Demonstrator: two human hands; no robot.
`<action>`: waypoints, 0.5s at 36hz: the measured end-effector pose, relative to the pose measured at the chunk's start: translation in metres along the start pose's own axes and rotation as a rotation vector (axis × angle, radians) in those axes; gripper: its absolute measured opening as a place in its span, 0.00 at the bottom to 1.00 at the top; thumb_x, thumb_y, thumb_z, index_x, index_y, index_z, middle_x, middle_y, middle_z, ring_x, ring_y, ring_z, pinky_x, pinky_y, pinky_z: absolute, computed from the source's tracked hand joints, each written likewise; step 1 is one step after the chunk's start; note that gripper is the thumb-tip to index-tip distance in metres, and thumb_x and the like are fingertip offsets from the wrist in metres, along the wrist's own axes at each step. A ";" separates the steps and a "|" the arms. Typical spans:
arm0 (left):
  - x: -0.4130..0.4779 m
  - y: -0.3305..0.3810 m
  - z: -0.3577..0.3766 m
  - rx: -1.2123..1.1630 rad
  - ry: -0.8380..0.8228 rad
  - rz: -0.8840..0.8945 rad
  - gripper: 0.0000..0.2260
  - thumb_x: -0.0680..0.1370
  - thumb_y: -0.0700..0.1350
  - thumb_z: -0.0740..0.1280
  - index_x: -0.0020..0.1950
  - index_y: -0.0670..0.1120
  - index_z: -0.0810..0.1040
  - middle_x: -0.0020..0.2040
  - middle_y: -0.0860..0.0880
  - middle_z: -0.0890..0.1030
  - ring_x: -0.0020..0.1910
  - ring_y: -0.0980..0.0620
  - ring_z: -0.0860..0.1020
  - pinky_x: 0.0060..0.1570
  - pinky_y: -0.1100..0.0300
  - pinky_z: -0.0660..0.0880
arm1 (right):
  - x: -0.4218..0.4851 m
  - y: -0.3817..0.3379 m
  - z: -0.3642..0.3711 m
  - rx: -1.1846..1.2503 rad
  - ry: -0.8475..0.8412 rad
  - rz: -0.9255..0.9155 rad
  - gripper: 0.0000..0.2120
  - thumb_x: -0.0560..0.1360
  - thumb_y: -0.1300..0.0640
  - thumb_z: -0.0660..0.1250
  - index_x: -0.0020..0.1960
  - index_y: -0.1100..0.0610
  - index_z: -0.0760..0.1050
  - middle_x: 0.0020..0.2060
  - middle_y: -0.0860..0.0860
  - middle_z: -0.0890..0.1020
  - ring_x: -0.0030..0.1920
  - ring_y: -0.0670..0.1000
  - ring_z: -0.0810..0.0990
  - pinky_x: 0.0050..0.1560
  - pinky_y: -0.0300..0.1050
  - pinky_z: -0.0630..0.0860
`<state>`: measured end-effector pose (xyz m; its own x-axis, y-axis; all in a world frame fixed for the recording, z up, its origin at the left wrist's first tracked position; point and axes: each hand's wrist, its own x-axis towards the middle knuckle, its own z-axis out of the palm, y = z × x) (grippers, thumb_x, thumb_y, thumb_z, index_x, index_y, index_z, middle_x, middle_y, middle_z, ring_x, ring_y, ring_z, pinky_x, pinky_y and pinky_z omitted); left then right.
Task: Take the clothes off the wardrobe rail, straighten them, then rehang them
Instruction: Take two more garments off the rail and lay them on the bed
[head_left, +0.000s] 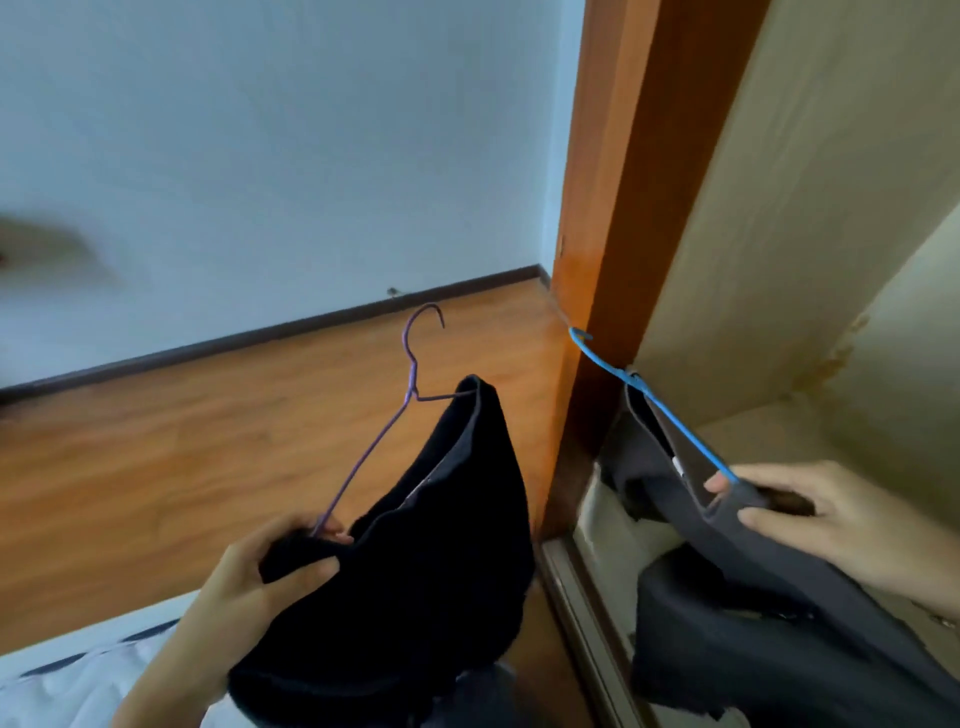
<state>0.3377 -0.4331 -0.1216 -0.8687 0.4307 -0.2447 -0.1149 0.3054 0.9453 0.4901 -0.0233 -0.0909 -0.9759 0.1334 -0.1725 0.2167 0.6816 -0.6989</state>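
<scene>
From the head view, the left hand (270, 571) is low in the middle. Its grip is closed around a black garment (441, 545) and the bottom end of a purple hanger (410, 364). The hanger's hook points up in the air and hangs on nothing. The black garment sags in a bunch over the wooden floor (208, 441), with a bed (78, 675) at the bottom left corner.

The right hand (831, 519) is beside the wardrobe (623, 208). Its grip pinches a dark grey garment (753, 597) and the end of a blue hanger (649, 395). The blue hook pokes toward the orange wardrobe edge; I cannot tell if it touches. The dark grey garment droops down in folds, partly inside the wardrobe opening.

The rail is out of sight. Both garments look to be off the rail, so the first step seems done for these two. They look crumpled, so I think smoothing them out and hanging them back up are left to do.
</scene>
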 end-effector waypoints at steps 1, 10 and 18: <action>-0.005 -0.002 -0.003 -0.004 0.032 -0.006 0.33 0.48 0.64 0.81 0.45 0.45 0.84 0.41 0.46 0.85 0.41 0.50 0.83 0.37 0.68 0.77 | 0.000 -0.004 -0.001 -0.012 -0.009 -0.022 0.25 0.55 0.21 0.62 0.48 0.28 0.75 0.44 0.43 0.85 0.48 0.50 0.83 0.48 0.43 0.75; -0.003 -0.006 -0.008 -0.053 0.211 0.001 0.15 0.73 0.29 0.68 0.40 0.49 0.84 0.36 0.51 0.84 0.35 0.56 0.82 0.33 0.70 0.78 | 0.041 -0.037 0.022 0.098 -0.161 -0.068 0.15 0.74 0.58 0.66 0.52 0.37 0.78 0.49 0.35 0.83 0.52 0.36 0.80 0.53 0.33 0.75; 0.012 -0.007 -0.024 -0.109 0.556 0.070 0.12 0.76 0.38 0.69 0.38 0.53 0.83 0.35 0.55 0.83 0.34 0.60 0.80 0.35 0.69 0.77 | 0.121 -0.073 0.054 0.165 -0.145 -0.178 0.13 0.76 0.62 0.65 0.52 0.45 0.80 0.49 0.35 0.83 0.50 0.34 0.79 0.50 0.28 0.74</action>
<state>0.3164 -0.4502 -0.1261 -0.9956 -0.0738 -0.0583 -0.0714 0.1898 0.9792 0.3573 -0.0959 -0.0986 -0.9879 -0.0901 -0.1264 0.0551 0.5574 -0.8284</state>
